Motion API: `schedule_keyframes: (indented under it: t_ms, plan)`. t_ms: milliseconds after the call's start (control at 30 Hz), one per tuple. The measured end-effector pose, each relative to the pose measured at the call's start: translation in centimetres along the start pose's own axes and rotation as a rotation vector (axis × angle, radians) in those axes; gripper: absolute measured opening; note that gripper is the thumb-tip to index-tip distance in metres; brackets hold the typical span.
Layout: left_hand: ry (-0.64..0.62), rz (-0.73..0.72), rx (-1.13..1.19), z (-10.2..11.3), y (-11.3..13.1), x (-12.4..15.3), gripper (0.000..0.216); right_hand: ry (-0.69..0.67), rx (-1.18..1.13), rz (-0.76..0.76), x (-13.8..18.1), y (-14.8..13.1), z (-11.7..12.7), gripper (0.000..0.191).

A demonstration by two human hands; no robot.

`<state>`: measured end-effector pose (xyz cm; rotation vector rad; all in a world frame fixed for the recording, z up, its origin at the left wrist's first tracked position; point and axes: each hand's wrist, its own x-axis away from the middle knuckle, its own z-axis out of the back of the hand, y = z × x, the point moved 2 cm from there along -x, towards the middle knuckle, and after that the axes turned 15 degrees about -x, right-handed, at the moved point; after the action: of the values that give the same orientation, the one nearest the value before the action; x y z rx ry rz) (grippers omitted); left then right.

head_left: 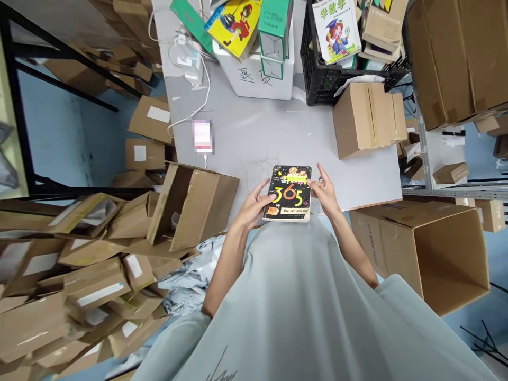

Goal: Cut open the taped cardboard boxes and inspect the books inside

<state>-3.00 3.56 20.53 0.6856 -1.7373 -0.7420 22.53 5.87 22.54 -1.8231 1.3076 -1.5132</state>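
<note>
I hold a black-covered book (pixel 289 193) with a large orange "365" on it, close to my body over the near edge of the grey table (pixel 254 137). My left hand (pixel 254 203) grips its left edge, thumb across the cover. My right hand (pixel 324 189) holds the right edge, with the forefinger raised and the other fingers curled behind. The book's cover faces up.
A closed cardboard box (pixel 367 119) sits on the table to the right. A white bin (pixel 257 71) and a black crate (pixel 341 69) of books stand at the back. An open carton (pixel 432 254) stands at my right, a tipped one (pixel 190 206) at my left, heaped flat boxes (pixel 67 275) beyond.
</note>
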Motion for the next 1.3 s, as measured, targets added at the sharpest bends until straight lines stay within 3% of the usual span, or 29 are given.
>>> schedule_keyframes:
  t_ms: [67,233,367,467,633,733,833,1000,1133,1200,1300]
  plan:
    - [-0.012,-0.029,-0.040,0.5,0.4,0.2,0.096,-0.002,0.038,-0.053,-0.4,0.9,0.1,0.081]
    - [-0.059,-0.025,-0.092,1.3,0.7,-0.1,0.078,0.057,0.004,-0.264,-1.0,3.8,0.0,0.037]
    - [-0.054,0.024,-0.086,2.2,0.4,-0.6,0.075,0.038,-0.010,-0.458,-0.4,4.6,0.0,0.043]
    - [-0.040,0.032,-0.090,2.7,0.1,-0.7,0.079,0.005,-0.017,-0.502,0.1,4.7,-0.1,0.048]
    - [-0.036,0.003,-0.072,3.1,0.1,-0.3,0.089,-0.041,-0.062,-0.432,0.6,4.4,-0.6,0.040]
    - [-0.038,-0.043,-0.095,3.1,0.1,0.0,0.082,-0.073,-0.061,-0.314,0.7,4.0,-1.0,0.044]
    - [-0.056,-0.058,-0.153,2.9,0.0,0.4,0.071,-0.112,-0.042,-0.225,0.8,3.8,-1.3,0.053]
    - [-0.074,-0.082,-0.135,2.9,-0.5,1.1,0.083,-0.125,-0.001,-0.084,1.6,4.4,-1.7,0.071]
    - [-0.060,-0.070,-0.163,3.6,-1.2,0.6,0.083,-0.044,0.011,-0.163,2.6,5.8,-1.8,0.098]
    - [-0.111,-0.055,-0.156,3.5,-1.8,-0.4,0.093,0.013,0.013,-0.149,3.0,6.6,-1.5,0.094]
    - [-0.133,-0.057,-0.091,2.6,-2.8,-2.5,0.125,0.069,0.030,-0.133,4.0,7.4,-0.7,0.079]
